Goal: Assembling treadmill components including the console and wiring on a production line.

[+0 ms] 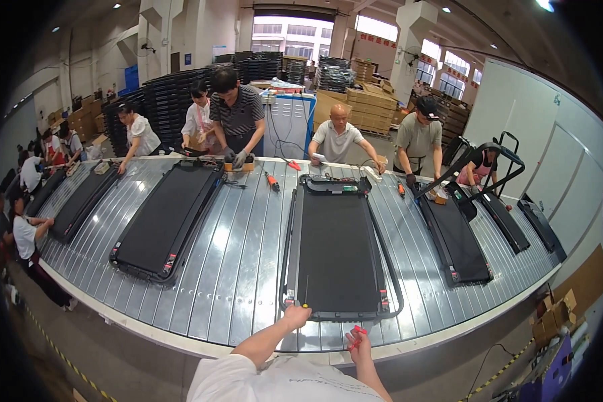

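Observation:
In front of me a black treadmill base lies flat, a black tubular frame around it. My left hand is closed at its near left corner, on what looks like a thin screwdriver with a yellow part by my fingers. The shaft points away over the belt; the grip is mostly hidden. Just off the near edge, my right hand is raised with fingers curled round small red pieces, too small to identify. Red-and-white labels mark the near corners. At the far end a green circuit board shows among wires.
The silver slatted line carries more treadmill bases, one at left and one at right. Orange power drivers lie or hang near the far edge. Several co-workers work across the line. Cardboard boxes stand at lower right.

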The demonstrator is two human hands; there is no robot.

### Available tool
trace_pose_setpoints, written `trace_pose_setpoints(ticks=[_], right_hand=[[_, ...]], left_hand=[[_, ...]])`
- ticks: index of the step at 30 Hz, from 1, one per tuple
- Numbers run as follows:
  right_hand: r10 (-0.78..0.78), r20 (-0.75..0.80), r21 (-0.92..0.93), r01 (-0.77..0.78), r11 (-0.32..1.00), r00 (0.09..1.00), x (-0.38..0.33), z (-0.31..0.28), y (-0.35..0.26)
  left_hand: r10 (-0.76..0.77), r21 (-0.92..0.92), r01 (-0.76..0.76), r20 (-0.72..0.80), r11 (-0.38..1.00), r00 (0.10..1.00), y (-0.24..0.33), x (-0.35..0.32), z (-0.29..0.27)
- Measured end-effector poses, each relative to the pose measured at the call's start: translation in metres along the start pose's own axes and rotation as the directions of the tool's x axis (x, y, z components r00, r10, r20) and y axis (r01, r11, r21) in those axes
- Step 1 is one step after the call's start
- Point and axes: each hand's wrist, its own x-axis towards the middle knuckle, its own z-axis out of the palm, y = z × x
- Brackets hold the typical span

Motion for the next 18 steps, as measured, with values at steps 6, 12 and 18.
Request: trace_pose_setpoints(ticks=[6,12,18], right_hand=[[-0.056,0.01,0.39,0.048,0.92,0.998,-0.005,-0.028,0.004],[-0.165,0.247,0.713,-0.063,0.699,0.955,-0.085,0.039,-0.074],[-0.559,0.545,0.694,0.037,0.719,0.625,-0.094,0.18,-0.234]], left_hand=[[-0.006,-0.013,0.005,-0.064,1.0,0.998,0.02,-0.055,-0.006],[0.041,-0.059,-0.061,-0.295,0.996,0.955,0.051,-0.114,-0.154],[0.236,0.205,-0.116,-0.852,0.972,0.468,0.048,-0.06,-0.329]])
